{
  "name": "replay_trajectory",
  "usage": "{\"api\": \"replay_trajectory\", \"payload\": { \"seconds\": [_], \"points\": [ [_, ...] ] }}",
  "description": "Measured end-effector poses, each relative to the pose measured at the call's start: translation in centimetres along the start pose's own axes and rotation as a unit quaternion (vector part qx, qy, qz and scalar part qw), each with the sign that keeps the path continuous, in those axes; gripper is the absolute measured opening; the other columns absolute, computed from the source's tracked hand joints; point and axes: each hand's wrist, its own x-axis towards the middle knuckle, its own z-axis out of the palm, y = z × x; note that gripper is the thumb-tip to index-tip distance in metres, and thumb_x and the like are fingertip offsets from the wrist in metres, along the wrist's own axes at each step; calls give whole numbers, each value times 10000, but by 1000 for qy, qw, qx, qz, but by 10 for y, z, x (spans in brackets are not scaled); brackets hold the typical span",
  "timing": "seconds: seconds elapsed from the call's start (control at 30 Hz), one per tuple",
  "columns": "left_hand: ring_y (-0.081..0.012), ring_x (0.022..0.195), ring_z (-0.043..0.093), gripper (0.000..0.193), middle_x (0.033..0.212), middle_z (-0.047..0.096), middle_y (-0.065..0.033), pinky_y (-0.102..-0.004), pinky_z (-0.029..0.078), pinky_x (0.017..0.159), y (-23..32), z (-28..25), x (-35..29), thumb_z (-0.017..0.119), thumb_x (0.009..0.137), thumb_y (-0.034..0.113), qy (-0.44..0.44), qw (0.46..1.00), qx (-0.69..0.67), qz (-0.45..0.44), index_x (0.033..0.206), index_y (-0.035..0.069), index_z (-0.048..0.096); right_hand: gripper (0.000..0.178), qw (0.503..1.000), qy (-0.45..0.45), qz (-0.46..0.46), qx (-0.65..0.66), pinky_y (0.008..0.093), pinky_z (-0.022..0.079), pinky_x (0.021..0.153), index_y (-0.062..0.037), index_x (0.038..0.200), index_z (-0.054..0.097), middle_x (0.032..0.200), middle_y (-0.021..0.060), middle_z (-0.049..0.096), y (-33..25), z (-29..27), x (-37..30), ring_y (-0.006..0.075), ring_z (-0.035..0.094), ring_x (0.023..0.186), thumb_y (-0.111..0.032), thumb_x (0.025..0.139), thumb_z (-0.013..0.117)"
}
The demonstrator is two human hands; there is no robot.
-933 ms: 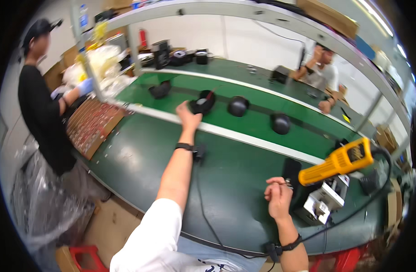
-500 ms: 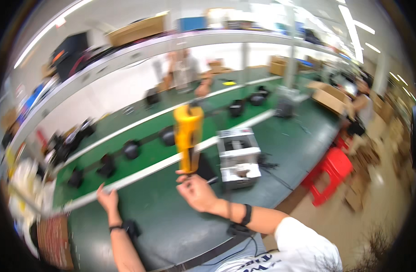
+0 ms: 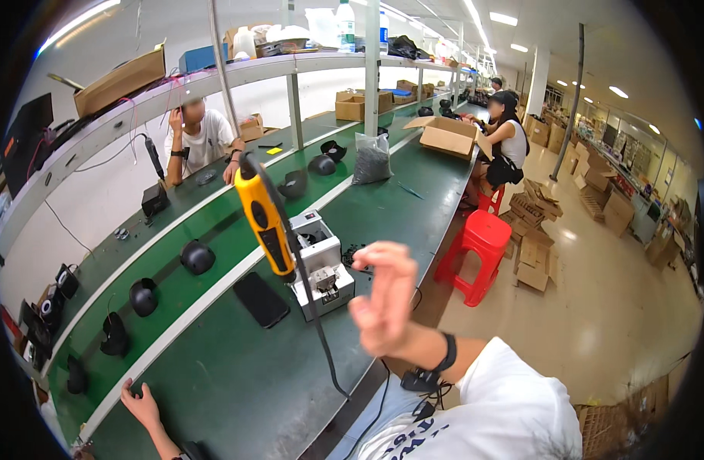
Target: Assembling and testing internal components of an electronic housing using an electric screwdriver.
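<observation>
A yellow and black electric screwdriver (image 3: 265, 222) hangs upright over the bench, its dark cable looping down beside it. My right hand (image 3: 386, 299), slightly blurred, is raised to the right of it, clear of the tool, with fingers apart and nothing visible in them. Behind the screwdriver stands a small white and grey boxy machine (image 3: 321, 264), probably a screw feeder. A black phone-like slab (image 3: 261, 299) lies left of the machine. At the lower left my left hand (image 3: 143, 405) reaches to the pale rail of the belt, fingers spread and holding nothing.
Several black rounded shells (image 3: 197, 257) sit along the green conveyor belt (image 3: 168, 295). A bag of small dark parts (image 3: 373, 159) and an open carton (image 3: 448, 136) are farther along the bench. One person sits across, another at right. A red stool (image 3: 478, 249) stands beside the bench.
My right hand has come away from the lower end of the screwdriver and moved right. The view has swung rightward. My left hand stays by the rail, lower in the picture.
</observation>
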Motion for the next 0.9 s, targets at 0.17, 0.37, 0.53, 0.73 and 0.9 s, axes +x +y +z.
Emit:
{"api": "replay_trajectory", "payload": {
  "seconds": [0.17, 0.37, 0.53, 0.73, 0.9],
  "points": [
    [-289, 1230, 510, 422, 1357, 479, -122, -415, 447, 987, 1, -24, -16, 674, 873, 111, 7, 999, 41, -27, 1278, 87, 556, 471, 940, -90, -328, -13, 378, 502, 701, -1, 1252, 466, 979, 181, 589, -36, -10, 145, 254, 579, 795, -364, 974, 578],
    [-298, 1225, 508, 424, 1346, 481, -122, -409, 446, 985, 8, -10, -12, 674, 884, 132, -3, 1000, 25, -14, 1290, 96, 558, 682, 887, -274, -352, 121, 431, 407, 837, -83, 1435, 417, 1176, 199, 598, -132, -35, 225, 289, 535, 964, -552, 943, 358],
    [-297, 1227, 502, 418, 1342, 491, -122, -408, 441, 990, 11, -13, -14, 675, 884, 138, -14, 999, 30, -19, 1284, 97, 562, 635, 893, -331, -303, -14, 420, 417, 849, -75, 1383, 442, 1173, 198, 582, -117, 31, 216, 287, 525, 984, -502, 913, 422],
    [-287, 1210, 507, 417, 1337, 514, -103, -410, 443, 991, -8, -27, -12, 681, 889, 163, -9, 998, 62, -18, 1287, 97, 574, 583, 878, -385, -231, -166, 407, 430, 863, -66, 1321, 472, 1170, 197, 563, -101, 93, 205, 285, 514, 1008, -442, 877, 499],
    [-285, 1214, 510, 430, 1342, 518, -102, -417, 441, 995, -2, -20, -18, 677, 893, 171, -8, 999, 46, -22, 1301, 95, 566, 543, 832, -427, -189, -299, 397, 440, 875, -58, 1269, 497, 1167, 196, 548, -106, 124, 199, 283, 504, 1028, -392, 847, 564]
  ]
}}
